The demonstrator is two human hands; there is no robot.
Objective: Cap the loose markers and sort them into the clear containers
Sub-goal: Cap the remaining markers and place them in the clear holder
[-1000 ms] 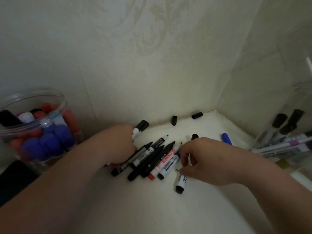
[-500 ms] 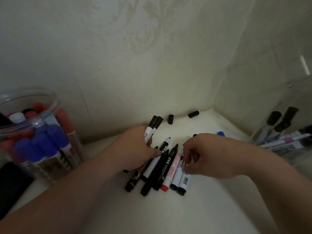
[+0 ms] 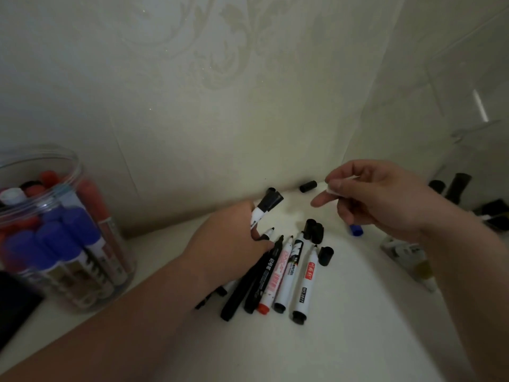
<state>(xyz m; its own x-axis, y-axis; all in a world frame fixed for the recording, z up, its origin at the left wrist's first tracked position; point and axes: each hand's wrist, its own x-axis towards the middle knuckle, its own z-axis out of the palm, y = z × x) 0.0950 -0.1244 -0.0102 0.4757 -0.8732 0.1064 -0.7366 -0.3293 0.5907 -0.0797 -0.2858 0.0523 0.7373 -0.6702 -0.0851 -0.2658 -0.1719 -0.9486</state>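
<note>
Beneath the left hand (image 3: pixel 228 244) hide gripped markers (image 3: pixel 265 206); right hand (image 3: pixel 385 199) pinches something white (image 3: pixel 340 186).

Jar (image 3: pixel 74 164) cropped left, white sliver (image 3: pixel 352 178) (unidentifiable) in right fingers (image 3: pixel 323 200)

Two bare arms were in shot. The left forearm (image 3: pixel 124 326) was uncovered from the frame's edge right up to the wrist, and the right forearm (image 3: pixel 462 271) was the same. The left hand (image 3: pixel 228 244) was bare. So was the right hand (image 3: pixel 385 199), its thumbnail (image 3: pixel 334 186) short and plain. Dim light left both arms shadowed.
</note>
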